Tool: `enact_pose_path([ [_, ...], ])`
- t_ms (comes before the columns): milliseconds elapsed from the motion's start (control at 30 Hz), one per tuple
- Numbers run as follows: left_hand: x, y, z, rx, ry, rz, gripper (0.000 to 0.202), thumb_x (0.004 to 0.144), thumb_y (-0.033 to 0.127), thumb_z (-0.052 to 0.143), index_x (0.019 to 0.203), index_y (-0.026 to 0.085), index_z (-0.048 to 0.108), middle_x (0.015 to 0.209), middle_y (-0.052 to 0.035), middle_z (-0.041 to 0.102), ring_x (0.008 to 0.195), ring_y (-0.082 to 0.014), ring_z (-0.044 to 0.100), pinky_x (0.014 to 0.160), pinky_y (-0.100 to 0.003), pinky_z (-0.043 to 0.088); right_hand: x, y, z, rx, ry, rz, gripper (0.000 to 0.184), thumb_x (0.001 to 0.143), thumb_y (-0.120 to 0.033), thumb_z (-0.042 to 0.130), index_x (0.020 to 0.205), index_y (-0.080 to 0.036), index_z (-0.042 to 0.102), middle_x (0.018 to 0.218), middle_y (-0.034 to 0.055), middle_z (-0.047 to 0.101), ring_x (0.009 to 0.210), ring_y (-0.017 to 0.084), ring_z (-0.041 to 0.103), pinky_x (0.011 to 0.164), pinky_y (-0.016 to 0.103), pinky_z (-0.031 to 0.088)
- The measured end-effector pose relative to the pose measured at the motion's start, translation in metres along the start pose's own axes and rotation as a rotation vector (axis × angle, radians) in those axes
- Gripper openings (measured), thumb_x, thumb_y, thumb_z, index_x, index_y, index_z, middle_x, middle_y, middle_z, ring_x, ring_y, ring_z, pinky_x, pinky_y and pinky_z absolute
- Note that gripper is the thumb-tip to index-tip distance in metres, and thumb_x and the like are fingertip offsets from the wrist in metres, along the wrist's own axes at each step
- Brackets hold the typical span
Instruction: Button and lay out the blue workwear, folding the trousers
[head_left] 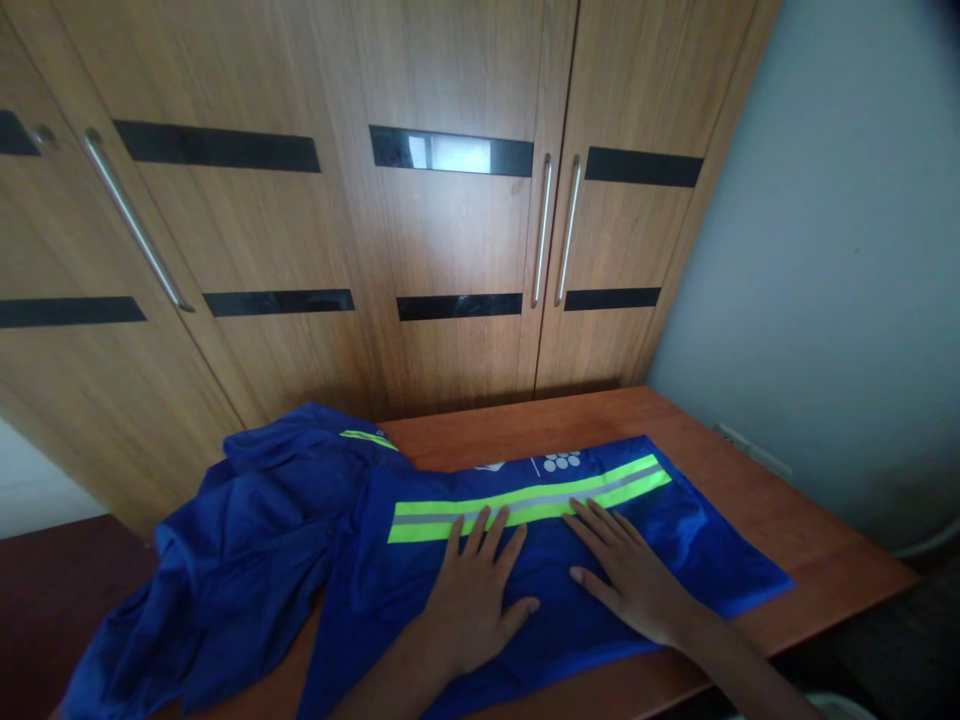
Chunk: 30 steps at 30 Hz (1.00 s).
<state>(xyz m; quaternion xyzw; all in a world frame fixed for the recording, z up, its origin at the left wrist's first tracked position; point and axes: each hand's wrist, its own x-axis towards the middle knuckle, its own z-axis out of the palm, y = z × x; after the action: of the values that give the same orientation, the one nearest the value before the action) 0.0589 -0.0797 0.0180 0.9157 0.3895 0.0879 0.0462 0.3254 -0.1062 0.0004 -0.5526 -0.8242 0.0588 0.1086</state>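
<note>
A blue work garment (547, 610) lies spread on a reddish-brown wooden table. Across it runs a neon-yellow reflective stripe (427, 520) with a grey band down its middle, and white printing shows along its far edge. My left hand (484, 600) rests flat on the fabric, fingers spread, their tips on the stripe. To its right, my right hand (626, 570) also lies flat with fingers apart, its fingertips touching the stripe's near side. Neither hand grips the cloth. Bunched blue cloth (240, 560) with a short yellow stripe lies to the left, against the flat part.
Behind the table (810, 530) stands a wooden wardrobe (457, 230) with dark inlaid strips and metal bar handles. A pale wall (840, 250) rises on the right, with a white socket strip (750, 450) low by the table's edge.
</note>
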Motion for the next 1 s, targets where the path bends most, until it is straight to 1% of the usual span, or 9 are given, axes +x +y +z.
enact_pose_path([
  [67,-0.003,-0.001,-0.002,-0.006,-0.016,0.001,0.07,0.088,0.061,0.041,0.148,0.027,0.025,0.156,-0.0121,0.022,0.141,-0.0369,0.019,0.109,-0.065,0.016,-0.004,0.008,-0.003,-0.03,0.015,0.034,0.062,0.093,-0.059,0.035,0.146,-0.028,0.03,0.154,0.0068,0.026,0.141,0.027,0.022,0.111,0.054,0.027],
  [133,0.0,0.003,-0.007,-0.007,-0.031,-0.015,0.069,0.088,0.062,0.039,0.145,0.025,0.032,0.154,-0.0141,0.027,0.14,-0.038,0.023,0.108,-0.065,0.017,0.0,0.009,-0.008,-0.055,0.04,0.077,0.06,0.092,-0.06,0.035,0.141,-0.025,0.041,0.15,0.0102,0.036,0.138,0.028,0.031,0.108,0.053,0.031],
  [233,0.017,0.009,-0.012,0.015,0.025,-0.021,0.066,0.089,0.063,0.033,0.142,0.024,0.037,0.153,-0.0139,0.03,0.14,-0.0372,0.023,0.109,-0.063,0.016,0.024,-0.001,-0.015,-0.078,0.105,0.099,0.056,0.094,-0.055,0.036,0.133,-0.019,0.052,0.143,0.0145,0.045,0.133,0.029,0.038,0.107,0.051,0.033],
  [367,0.045,0.0,-0.007,0.065,0.104,-0.014,0.068,0.088,0.065,0.033,0.143,0.025,0.036,0.154,-0.0118,0.028,0.141,-0.0362,0.018,0.11,-0.064,0.008,0.066,-0.008,-0.007,-0.06,0.095,-0.066,0.051,0.096,-0.048,0.035,0.141,-0.025,0.04,0.153,0.0083,0.03,0.14,0.027,0.026,0.11,0.053,0.024],
  [467,0.049,-0.023,0.001,0.072,0.053,-0.083,0.073,0.086,0.069,0.03,0.143,0.024,0.037,0.151,-0.0136,0.034,0.139,-0.0376,0.025,0.108,-0.066,0.012,0.082,0.016,0.006,-0.083,0.052,-0.034,0.06,0.094,-0.056,0.031,0.143,-0.023,0.036,0.152,0.0095,0.032,0.14,0.027,0.026,0.111,0.055,0.02],
  [633,0.024,-0.06,0.001,0.14,0.096,-0.203,0.072,0.086,0.068,0.032,0.141,0.022,0.041,0.149,-0.0137,0.038,0.138,-0.0359,0.029,0.109,-0.062,0.014,0.069,0.091,0.012,-0.177,0.122,0.218,0.063,0.093,-0.06,0.026,0.143,-0.023,0.037,0.151,0.0074,0.034,0.139,0.028,0.027,0.111,0.057,0.017],
  [733,0.004,-0.076,-0.006,0.216,0.158,-0.3,0.072,0.086,0.067,0.035,0.138,0.019,0.046,0.147,-0.0156,0.039,0.137,-0.0363,0.029,0.11,-0.06,0.013,0.055,0.122,0.01,-0.215,0.15,0.31,0.064,0.092,-0.059,0.025,0.143,-0.022,0.038,0.15,0.0063,0.035,0.139,0.028,0.027,0.112,0.055,0.017],
  [867,-0.017,-0.089,-0.009,0.281,0.243,-0.392,0.071,0.086,0.066,0.037,0.137,0.017,0.047,0.147,-0.0181,0.038,0.137,-0.035,0.031,0.11,-0.057,0.017,0.047,0.134,0.011,-0.227,0.151,0.328,0.065,0.092,-0.06,0.025,0.143,-0.023,0.038,0.151,0.0058,0.034,0.14,0.027,0.026,0.113,0.054,0.015],
  [1000,-0.024,-0.094,-0.007,0.293,0.28,-0.395,0.068,0.087,0.062,0.04,0.138,0.018,0.046,0.147,-0.0174,0.04,0.137,-0.0319,0.032,0.111,-0.053,0.02,0.048,0.134,0.013,-0.195,0.146,0.334,0.064,0.091,-0.06,0.027,0.142,-0.023,0.039,0.15,0.006,0.036,0.14,0.027,0.026,0.113,0.055,0.014],
])
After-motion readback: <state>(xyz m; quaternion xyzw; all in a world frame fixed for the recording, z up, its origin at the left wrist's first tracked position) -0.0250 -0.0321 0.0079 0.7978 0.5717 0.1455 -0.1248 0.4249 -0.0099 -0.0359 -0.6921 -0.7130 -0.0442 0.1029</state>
